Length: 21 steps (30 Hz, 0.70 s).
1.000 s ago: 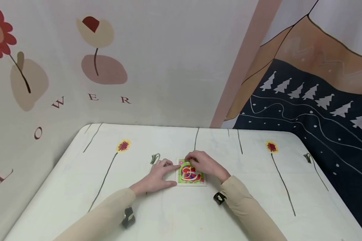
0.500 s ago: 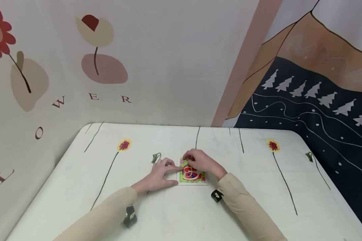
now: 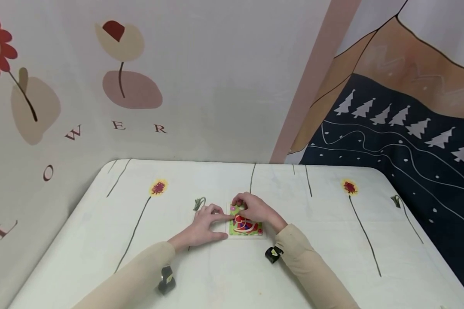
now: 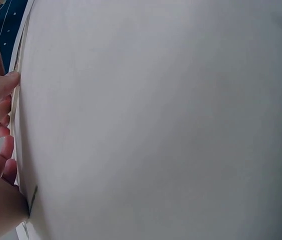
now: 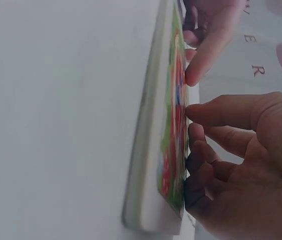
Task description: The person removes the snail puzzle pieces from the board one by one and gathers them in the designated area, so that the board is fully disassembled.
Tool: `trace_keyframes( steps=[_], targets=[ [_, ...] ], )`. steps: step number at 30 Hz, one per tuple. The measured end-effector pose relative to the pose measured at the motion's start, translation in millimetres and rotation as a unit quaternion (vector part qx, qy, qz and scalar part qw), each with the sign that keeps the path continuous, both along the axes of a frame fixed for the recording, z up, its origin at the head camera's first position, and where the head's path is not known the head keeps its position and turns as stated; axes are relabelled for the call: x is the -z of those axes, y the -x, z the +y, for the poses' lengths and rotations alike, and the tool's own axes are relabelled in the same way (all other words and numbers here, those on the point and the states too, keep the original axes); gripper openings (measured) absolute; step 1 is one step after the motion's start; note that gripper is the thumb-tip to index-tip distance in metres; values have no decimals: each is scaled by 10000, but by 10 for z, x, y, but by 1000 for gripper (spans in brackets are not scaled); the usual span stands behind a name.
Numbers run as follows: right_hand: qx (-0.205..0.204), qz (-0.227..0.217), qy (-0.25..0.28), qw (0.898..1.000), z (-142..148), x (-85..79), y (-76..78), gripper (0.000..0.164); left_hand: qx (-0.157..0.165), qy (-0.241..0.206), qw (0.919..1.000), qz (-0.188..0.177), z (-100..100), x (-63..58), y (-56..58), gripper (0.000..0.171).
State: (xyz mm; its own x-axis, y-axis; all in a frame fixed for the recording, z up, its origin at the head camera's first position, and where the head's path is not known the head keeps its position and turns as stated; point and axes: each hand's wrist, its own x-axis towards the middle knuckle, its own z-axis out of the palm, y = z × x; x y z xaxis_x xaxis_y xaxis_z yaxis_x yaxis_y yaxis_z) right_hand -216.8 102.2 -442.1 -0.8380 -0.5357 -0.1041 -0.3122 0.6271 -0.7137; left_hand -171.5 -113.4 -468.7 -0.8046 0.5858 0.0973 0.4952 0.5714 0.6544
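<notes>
A small square picture board (image 3: pixel 248 228) lies flat at the middle of the table, its green, red and purple swirl picture framed by a white border. My left hand (image 3: pixel 202 226) is at its left side, index finger stretched onto the picture and thumb by the lower left corner. Over the upper part, my right hand (image 3: pixel 257 209) has bent fingers and covers some of the picture. In the right wrist view, the board's thick white edge (image 5: pixel 146 150) shows, and the right thumb (image 5: pixel 221 111) and fingertips meet the picture's surface. I cannot tell whether they pinch anything.
A white cloth (image 3: pixel 216 274) printed with flowers and stems covers the table. Behind it stands a pale wall hanging (image 3: pixel 216 107), with a dark printed hanging (image 3: pixel 371 137) at the right. Black straps (image 3: pixel 273 254) with devices sit at both wrists.
My right hand has shifted slightly left over the upper part of the board, its wrist turning a little. The left hand stays in place at the board's left side.
</notes>
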Motion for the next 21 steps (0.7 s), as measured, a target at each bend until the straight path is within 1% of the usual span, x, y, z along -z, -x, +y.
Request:
trace_keyframes(
  steps=[3,8,11,16,18,21],
  targets=[
    [43,-38,63,10000,-2,9,-3,24,-37,8,10000,-27,2,-5,0,47],
    [58,35,2,10000,-5,26,-3,24,-74,55,9999,-77,7,-13,-1,48],
    [34,69,59,10000,4,30,-7,24,-103,78,9999,-88,9,-10,-1,47],
    [-47,80,300,9995,30,26,-22,25,-168,115,9997,-102,17,-10,-2,47],
    [-115,156,392,9990,43,22,-32,26,-185,113,9997,-114,21,-14,-7,47],
    [-97,173,489,9986,44,22,-36,28,-190,111,9997,-124,23,-22,-13,47]
  ],
)
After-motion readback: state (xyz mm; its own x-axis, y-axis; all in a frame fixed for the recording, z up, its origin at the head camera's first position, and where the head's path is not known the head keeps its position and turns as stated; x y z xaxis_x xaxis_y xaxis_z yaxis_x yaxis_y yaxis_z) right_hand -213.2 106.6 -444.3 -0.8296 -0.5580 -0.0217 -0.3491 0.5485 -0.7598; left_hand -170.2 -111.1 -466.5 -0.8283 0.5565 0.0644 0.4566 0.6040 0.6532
